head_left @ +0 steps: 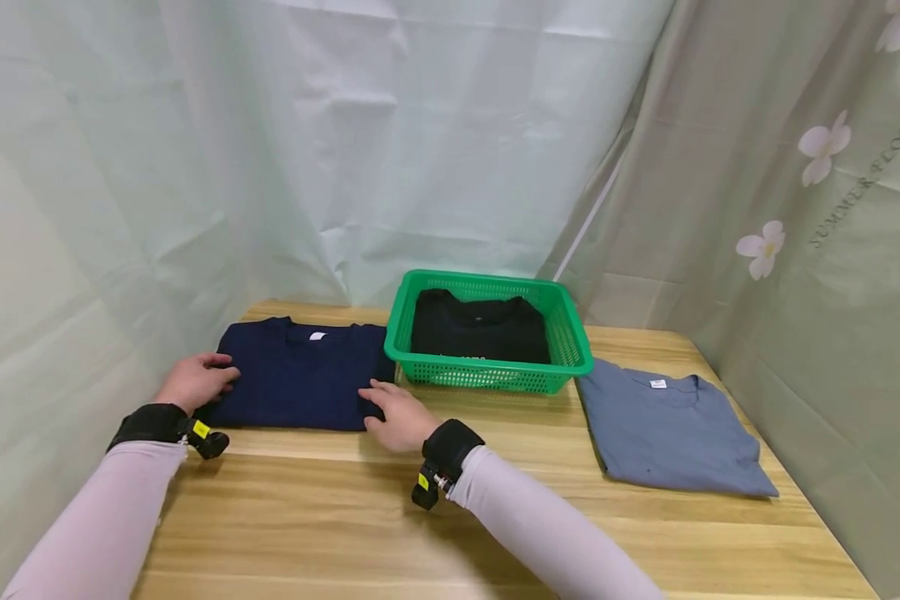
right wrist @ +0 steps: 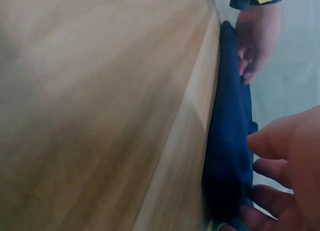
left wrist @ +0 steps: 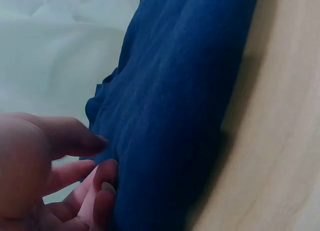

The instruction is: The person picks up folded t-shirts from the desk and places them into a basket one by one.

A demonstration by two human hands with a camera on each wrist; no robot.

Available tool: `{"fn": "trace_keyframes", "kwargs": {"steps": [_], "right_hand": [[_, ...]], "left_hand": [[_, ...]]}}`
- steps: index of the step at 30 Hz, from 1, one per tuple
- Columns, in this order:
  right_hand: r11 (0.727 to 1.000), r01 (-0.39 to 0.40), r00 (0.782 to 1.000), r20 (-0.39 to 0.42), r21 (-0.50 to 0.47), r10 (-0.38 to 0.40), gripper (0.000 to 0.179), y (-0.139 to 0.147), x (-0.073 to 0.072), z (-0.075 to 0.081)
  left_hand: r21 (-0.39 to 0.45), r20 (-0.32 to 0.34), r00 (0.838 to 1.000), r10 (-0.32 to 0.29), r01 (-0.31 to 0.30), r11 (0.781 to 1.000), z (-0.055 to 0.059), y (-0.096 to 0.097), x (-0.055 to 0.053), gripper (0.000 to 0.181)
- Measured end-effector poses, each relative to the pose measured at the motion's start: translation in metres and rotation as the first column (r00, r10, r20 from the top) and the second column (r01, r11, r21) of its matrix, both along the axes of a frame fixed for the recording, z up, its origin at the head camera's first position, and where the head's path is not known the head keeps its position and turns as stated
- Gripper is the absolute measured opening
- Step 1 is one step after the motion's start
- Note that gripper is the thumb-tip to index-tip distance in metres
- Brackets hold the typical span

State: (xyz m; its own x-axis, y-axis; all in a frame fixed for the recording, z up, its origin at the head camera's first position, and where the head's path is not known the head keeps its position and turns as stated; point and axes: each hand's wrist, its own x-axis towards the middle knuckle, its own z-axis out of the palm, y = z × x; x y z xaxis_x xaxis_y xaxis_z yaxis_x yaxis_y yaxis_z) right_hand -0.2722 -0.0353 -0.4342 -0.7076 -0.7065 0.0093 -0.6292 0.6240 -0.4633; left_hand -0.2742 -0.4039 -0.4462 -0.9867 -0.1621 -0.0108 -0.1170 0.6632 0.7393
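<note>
A folded navy T-shirt (head_left: pixel 300 379) lies on the left of the table, its neckline and white label toward the back. At its left edge is my left hand (head_left: pixel 197 382), thumb and fingers spread a little apart against the cloth. My right hand (head_left: pixel 401 415) touches the shirt's right side with fingers loosely bent. In the left wrist view, fingertips of the left hand (left wrist: pixel 65 173) meet the side of the blue cloth (left wrist: pixel 170 101). The right wrist view has the right hand (right wrist: pixel 290 171) beside the near end of the shirt (right wrist: pixel 227 141), thumb apart from the fingers.
A green plastic basket (head_left: pixel 487 375) with a folded black T-shirt (head_left: pixel 480 329) inside stands at the back middle, close to the navy shirt's right edge. Right of it lies a folded grey-blue T-shirt (head_left: pixel 667 433). Curtains (head_left: pixel 435 150) hang around the wooden table (head_left: pixel 330 517).
</note>
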Motion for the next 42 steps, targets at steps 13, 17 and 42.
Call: {"fn": "trace_keyframes", "kwargs": {"steps": [13, 17, 42], "right_hand": [[0.989, -0.034, 0.999, 0.030, 0.146, 0.030, 0.048, -0.014, -0.003, 0.007], [0.985, -0.022, 1.000, -0.007, 0.174, 0.023, 0.050, -0.018, 0.003, 0.005], [0.991, -0.053, 0.998, -0.029, 0.122, 0.057, 0.052, 0.033, 0.026, -0.002]], "left_hand": [[-0.073, 0.037, 0.999, 0.015, -0.012, 0.997, 0.005, -0.011, 0.018, 0.054], [-0.032, 0.049, 0.999, 0.015, -0.014, 0.999, 0.009, -0.014, 0.027, 0.055], [0.100, 0.026, 0.999, 0.019, -0.022, 0.995, 0.006, 0.027, 0.038, 0.055]]}}
